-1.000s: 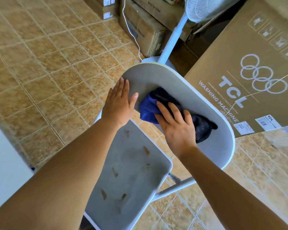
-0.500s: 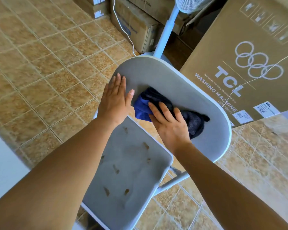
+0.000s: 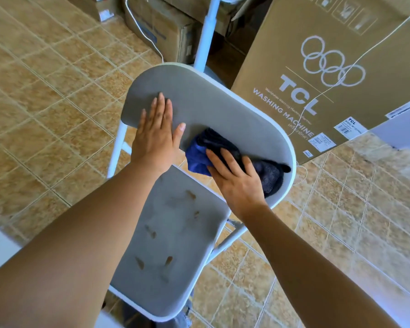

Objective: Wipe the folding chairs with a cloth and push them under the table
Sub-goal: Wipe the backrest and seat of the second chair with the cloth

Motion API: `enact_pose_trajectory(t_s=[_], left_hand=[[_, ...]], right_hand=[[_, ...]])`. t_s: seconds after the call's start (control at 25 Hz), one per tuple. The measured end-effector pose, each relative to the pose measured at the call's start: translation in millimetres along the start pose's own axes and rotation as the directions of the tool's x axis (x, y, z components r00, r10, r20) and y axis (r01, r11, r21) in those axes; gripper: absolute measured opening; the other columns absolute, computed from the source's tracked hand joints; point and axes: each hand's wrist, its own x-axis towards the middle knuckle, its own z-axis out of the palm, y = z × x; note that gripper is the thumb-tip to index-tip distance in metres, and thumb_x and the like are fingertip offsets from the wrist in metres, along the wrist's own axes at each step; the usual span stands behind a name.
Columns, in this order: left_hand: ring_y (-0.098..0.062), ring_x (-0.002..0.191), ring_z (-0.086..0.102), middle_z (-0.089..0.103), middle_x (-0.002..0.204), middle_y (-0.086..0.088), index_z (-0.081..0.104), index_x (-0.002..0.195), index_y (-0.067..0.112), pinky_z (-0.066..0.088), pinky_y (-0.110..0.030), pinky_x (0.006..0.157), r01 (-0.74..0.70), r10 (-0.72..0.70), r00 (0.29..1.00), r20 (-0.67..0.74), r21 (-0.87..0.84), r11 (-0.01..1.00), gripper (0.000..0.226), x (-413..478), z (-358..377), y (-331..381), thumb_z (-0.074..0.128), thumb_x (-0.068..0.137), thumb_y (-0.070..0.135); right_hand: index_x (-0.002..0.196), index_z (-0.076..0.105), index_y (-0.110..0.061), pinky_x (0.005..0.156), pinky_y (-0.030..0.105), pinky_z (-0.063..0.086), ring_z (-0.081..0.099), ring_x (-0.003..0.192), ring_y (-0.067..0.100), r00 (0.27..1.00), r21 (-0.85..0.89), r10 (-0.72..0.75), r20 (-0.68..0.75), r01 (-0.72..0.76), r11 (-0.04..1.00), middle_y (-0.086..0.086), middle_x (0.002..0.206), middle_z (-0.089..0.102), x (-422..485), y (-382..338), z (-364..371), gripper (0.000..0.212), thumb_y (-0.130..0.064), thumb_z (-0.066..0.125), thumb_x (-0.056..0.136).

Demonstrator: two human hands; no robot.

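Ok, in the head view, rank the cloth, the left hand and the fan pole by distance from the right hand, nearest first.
1. Cloth, under the right hand on the backrest.
2. Left hand, flat on the backrest's left part.
3. Fan pole, beyond the backrest, top of view.

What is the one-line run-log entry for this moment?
step: wiping backrest | left hand: flat on backrest | right hand: presses cloth to backrest | seat: brown stains, not yet wiped

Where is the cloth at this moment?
Head view, right of centre: the cloth lies on the chair backrest, pressed under the right hand, beside the left hand.
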Motion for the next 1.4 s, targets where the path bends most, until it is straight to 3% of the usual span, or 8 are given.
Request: enact_pose_trajectory(t_s=[0.16,0.28,0.48,0.64,0.88,1.12,1.28,1.4], left_hand=[[-0.024,0.149,0.003,0.001,0.16,-0.015,0.009,0.152,0.003,0.004,-0.042,0.121,0.026,-0.026,1.0,0.013,-0.002,1.0,0.065,2.5,0.1,3.4,0.017,0.1,0.043],[-0.023,0.149,0.002,0.0,0.16,-0.015,0.008,0.152,0.003,0.003,-0.041,0.121,0.032,-0.032,0.999,0.02,0.003,0.999,0.065,4.1,0.6,4.4,0.017,0.101,0.043],[-0.023,0.149,0.004,0.001,0.16,-0.015,0.009,0.151,0.002,0.004,-0.041,0.121,0.026,-0.026,1.0,0.011,0.011,1.0,0.064,5.0,1.7,4.3,0.018,0.101,0.041],[-0.024,0.149,0.004,0.001,0.16,-0.015,0.009,0.152,0.002,0.003,-0.041,0.121,0.018,-0.018,1.0,0.014,-0.003,1.0,0.065,3.3,-0.2,3.4,0.019,0.101,0.041],[-0.022,0.149,0.002,0.002,0.161,-0.013,0.008,0.152,0.005,0.003,-0.041,0.121,-0.025,0.024,0.999,0.031,0.012,1.0,0.065,4.5,-1.9,-5.6,0.017,0.1,0.043],[-0.02,0.149,-0.003,-0.002,0.161,-0.01,0.004,0.153,0.008,-0.003,-0.037,0.121,0.003,-0.004,1.0,0.028,0.056,0.998,0.063,-1.6,-12.4,-30.7,0.017,0.101,0.042],[-0.018,0.148,-0.007,-0.004,0.161,-0.007,0.002,0.153,0.01,-0.005,-0.037,0.12,0.064,-0.078,0.991,0.111,0.129,0.99,0.065,7.2,-15.3,-52.0,0.011,0.1,0.046],[-0.018,0.148,-0.007,-0.004,0.161,-0.007,0.003,0.153,0.01,-0.005,-0.038,0.12,0.034,-0.054,0.99,0.133,0.146,0.989,0.065,9.6,-13.2,-58.3,0.01,0.099,0.046]], right_hand=[[0.124,0.059,-0.023,0.095,0.048,0.035,0.04,0.131,0.023,0.977,0.029,0.211,-0.013,-0.211,0.977,-0.005,0.15,0.038,-59.4,29.9,-16.2,0.039,-0.012,0.032,0.098],[0.13,0.053,-0.027,0.092,0.046,0.033,0.04,0.129,0.026,0.903,0.033,0.414,-0.118,-0.413,0.91,-0.006,0.15,0.038,-31.8,52.2,-30.8,0.048,-0.004,0.046,0.088],[0.128,0.056,-0.019,0.092,0.045,0.031,0.039,0.129,0.031,0.945,0.151,0.319,-0.07,-0.306,0.94,0.001,0.151,0.038,33.2,29.5,-28.2,0.049,-0.01,0.039,0.083],[0.122,0.06,-0.022,0.096,0.046,0.035,0.043,0.13,0.026,0.985,0.123,0.17,0.027,-0.172,0.977,-0.002,0.15,0.039,-14.8,3.9,-11.0,0.038,-0.016,0.04,0.09],[0.131,0.052,-0.028,0.093,0.045,0.032,0.038,0.129,0.026,0.831,0.094,0.551,-0.074,-0.544,0.834,-0.004,0.15,0.039,-14.5,39.4,-34.1,0.049,-0.007,0.051,0.087],[0.13,0.055,-0.02,0.097,0.048,0.039,0.04,0.132,0.03,0.96,0.154,0.277,-0.029,-0.27,0.951,0.001,0.151,0.037,97.2,-2.9,-26.3,0.049,-0.012,0.048,0.082],[0.129,0.056,-0.022,0.098,0.046,0.041,0.039,0.133,0.026,0.988,0.095,0.09,0.125,-0.102,0.99,-0.001,0.152,0.035,65.7,-31.8,-6.0,0.057,-0.025,0.068,0.073],[0.124,0.058,-0.02,0.093,0.047,0.039,0.035,0.132,0.025,0.989,0.12,0.121,0.08,-0.13,0.984,-0.001,0.15,0.039,23.9,-23.8,-5.3,0.043,-0.016,0.054,0.082]])
